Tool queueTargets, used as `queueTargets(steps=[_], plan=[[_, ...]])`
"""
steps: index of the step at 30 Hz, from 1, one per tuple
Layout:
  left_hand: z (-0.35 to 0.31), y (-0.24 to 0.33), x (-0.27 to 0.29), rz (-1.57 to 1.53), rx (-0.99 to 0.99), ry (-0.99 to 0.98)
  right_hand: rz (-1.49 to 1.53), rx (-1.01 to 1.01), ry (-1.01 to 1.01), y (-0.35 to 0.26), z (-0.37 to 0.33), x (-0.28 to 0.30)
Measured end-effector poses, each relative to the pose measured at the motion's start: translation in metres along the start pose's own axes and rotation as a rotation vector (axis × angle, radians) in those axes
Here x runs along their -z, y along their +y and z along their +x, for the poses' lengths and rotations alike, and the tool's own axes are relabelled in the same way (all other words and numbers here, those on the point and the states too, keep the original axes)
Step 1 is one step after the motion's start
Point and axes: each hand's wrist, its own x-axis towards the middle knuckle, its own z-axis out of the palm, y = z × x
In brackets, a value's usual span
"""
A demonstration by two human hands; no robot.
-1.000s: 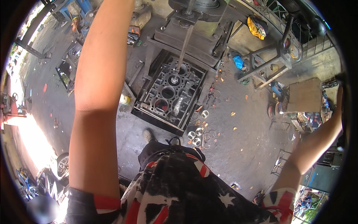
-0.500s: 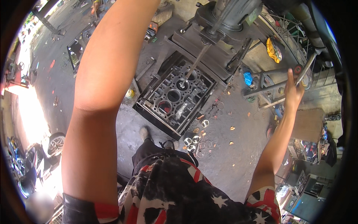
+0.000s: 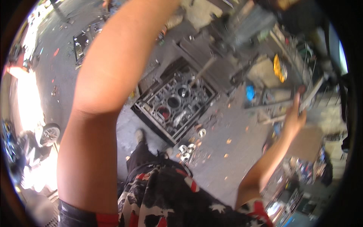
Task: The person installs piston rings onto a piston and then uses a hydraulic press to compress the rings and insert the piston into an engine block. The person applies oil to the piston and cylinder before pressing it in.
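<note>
My right hand [image 3: 295, 116], blurred by motion, is closed around a long metal lever [image 3: 314, 92] at the right. My left arm [image 3: 104, 75] stretches up past the top edge, so its hand lies outside the picture. Ahead of me an engine block [image 3: 174, 101] with several round cylinder bores lies in a dark metal frame. A thin metal rod [image 3: 204, 70] slants from the dark press-like machine [image 3: 245, 28] down to the far end of the block. Whether its tip touches the block is too blurred to tell.
Several metal rings [image 3: 184, 151] and dry leaves lie on the floor by my feet. A blue bag [image 3: 250, 92] and a yellow bag [image 3: 280, 69] are near a metal stand at the right. A wheel [image 3: 50, 134] stands at the left. A cardboard sheet [image 3: 306, 143] is behind my right forearm.
The view has shifted and blurred. My right hand keeps hold of the lever and sits slightly lower in the picture. The engine block appears a little further down and left.
</note>
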Motion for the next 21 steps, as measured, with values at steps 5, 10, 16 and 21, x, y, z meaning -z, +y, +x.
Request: queueTargets(steps=[5, 10, 16, 21], plan=[[0.006, -0.001, -0.029, -0.702, 0.456, 0.224, -0.224, 0.104, 0.050, 0.001, 0.068, -0.034], [-0.002, 0.005, -0.019, -0.671, 0.371, 0.205, -0.551, 0.856, 0.032, -0.003, 0.270, -0.052], [0.001, 0.006, -0.017, -0.756, 0.404, 0.173, -0.107, -0.042, 0.008, 0.002, 0.064, -0.037], [0.000, 0.001, -0.021, -0.840, 0.431, 0.154, -0.134, 0.015, 0.121, 0.032, 0.053, -0.024]])
